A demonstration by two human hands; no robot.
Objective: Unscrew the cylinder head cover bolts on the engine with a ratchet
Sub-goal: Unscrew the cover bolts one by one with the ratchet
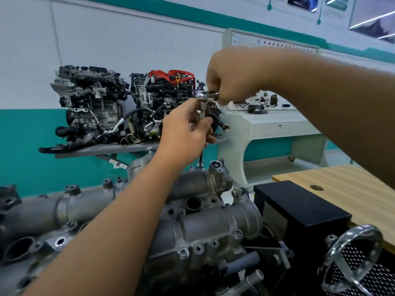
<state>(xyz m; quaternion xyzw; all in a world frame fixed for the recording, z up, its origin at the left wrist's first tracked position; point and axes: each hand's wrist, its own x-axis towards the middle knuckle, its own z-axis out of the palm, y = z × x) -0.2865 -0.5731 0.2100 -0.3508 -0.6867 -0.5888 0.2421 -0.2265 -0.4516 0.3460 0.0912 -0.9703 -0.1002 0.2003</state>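
Grey engine up close, wooden table right, teal-striped wall behind.

Two spare engines are sitting on a wall shelf left of the hands. A wooden table and black box are lying below the right hand.

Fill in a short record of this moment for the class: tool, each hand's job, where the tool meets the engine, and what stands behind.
tool: ratchet on a long extension
right hand: grips the ratchet handle
left hand: grip round the extension, steadying it
contact: socket set down on a bolt atop the engine
background: two engines on a shelf
right side: wooden table
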